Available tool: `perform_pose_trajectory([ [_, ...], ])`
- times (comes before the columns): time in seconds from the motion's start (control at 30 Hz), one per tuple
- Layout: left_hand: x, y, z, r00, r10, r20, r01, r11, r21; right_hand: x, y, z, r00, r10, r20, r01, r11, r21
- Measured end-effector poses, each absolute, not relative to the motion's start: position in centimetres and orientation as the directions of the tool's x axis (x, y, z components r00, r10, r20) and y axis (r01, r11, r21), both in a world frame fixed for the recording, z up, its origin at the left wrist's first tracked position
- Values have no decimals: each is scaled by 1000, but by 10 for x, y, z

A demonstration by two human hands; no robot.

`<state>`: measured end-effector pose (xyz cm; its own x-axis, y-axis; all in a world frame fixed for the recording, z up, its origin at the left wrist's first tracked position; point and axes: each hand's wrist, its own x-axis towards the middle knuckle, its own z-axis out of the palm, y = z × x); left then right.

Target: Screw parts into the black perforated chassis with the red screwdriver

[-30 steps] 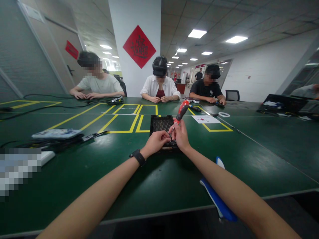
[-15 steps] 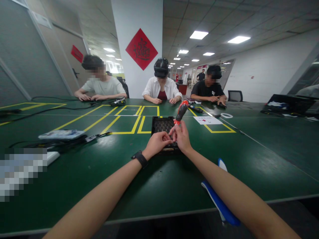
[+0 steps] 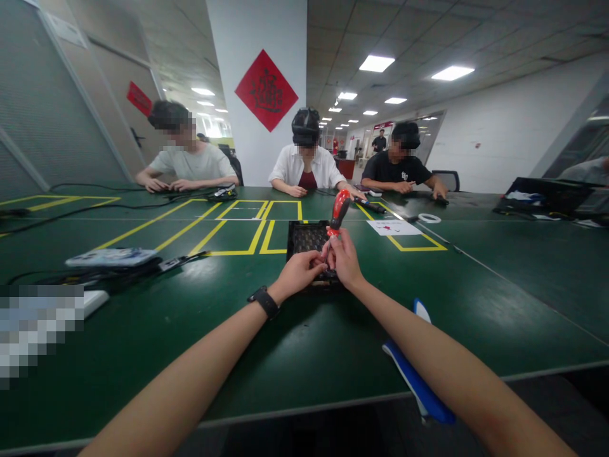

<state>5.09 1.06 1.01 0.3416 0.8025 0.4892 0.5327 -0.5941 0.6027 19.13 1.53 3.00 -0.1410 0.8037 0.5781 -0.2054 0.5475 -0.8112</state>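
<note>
My right hand (image 3: 345,261) grips a screwdriver with a red and black handle (image 3: 339,212), its shaft pointing down toward a black tray (image 3: 307,237) on the green table (image 3: 295,343). My left hand (image 3: 297,273), with a black watch on the wrist, is closed in a pinch at the screwdriver's tip over the tray's near edge. What the left fingers pinch is too small to make out.
A blue and white object (image 3: 416,374) lies under my right forearm near the table edge. A flat device with cables (image 3: 111,257) sits at left. A white paper (image 3: 394,227) and tape roll (image 3: 428,218) lie beyond. Three people sit across the table.
The screwdriver handle has tipped from leaning right toward more upright. Both hands stay at the tray's near edge.
</note>
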Motion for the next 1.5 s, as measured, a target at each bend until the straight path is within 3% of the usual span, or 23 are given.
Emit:
perform_pose_trajectory([
  [0.2, 51, 9, 11, 302, 828, 473, 541, -557, 630, 192, 16, 30, -135, 811, 570, -234, 533, -813],
  [0.47, 48, 11, 14, 422, 778, 465, 425, -623, 657, 192, 17, 29, -140, 829, 541, -267, 495, -827],
  [0.87, 49, 12, 8, 315, 846, 431, 375, -528, 762, 192, 18, 26, -146, 808, 571, -223, 535, -815],
  [1.23, 50, 11, 10, 394, 799, 454, 365, -590, 721, 192, 20, 26, -136, 812, 568, -212, 536, -817],
  [1.5, 50, 13, 8, 343, 827, 445, 522, -561, 643, 191, 15, 28, -143, 799, 584, -193, 556, -808],
])
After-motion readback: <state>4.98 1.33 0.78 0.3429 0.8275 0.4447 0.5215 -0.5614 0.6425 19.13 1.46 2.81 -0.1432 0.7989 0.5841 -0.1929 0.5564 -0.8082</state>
